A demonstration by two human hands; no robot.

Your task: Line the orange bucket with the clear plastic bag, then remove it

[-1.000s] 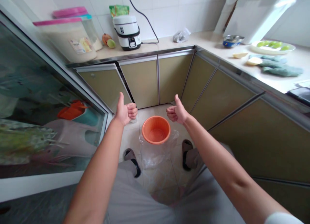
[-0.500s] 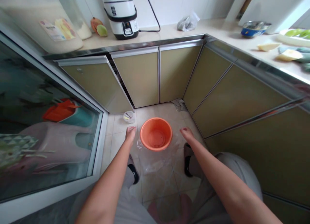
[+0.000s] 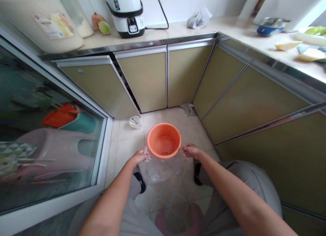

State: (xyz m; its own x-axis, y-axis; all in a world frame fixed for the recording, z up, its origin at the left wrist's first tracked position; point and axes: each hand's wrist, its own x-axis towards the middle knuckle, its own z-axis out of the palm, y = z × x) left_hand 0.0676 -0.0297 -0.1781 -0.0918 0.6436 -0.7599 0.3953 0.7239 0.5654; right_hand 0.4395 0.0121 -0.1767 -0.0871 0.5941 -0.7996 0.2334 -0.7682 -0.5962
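Note:
An orange basin (image 3: 164, 140) stands upright on the tiled floor between my feet, a few dark specks on its bottom. A clear plastic bag (image 3: 163, 170) lies beneath it and spreads out towards me. At the basin's left, my left hand (image 3: 141, 156) is closed on a bunched edge of the bag. My right hand (image 3: 189, 150) is beside the basin's right rim, fingers curled together on the bag's other edge; the film there is thin and hard to make out.
A small clear tub (image 3: 135, 122) sits on the floor by the ajar cabinet door (image 3: 99, 86). A grey rag (image 3: 187, 108) lies in the corner. A glass door (image 3: 51, 127) borders the left. On the counter stands a white rice cooker (image 3: 127, 16). My shoes flank the basin.
Both hands have come down and nearer to me, the right one also inward towards the basin. Plastic film now shows bunched at my left fingers. The basin has stayed in place.

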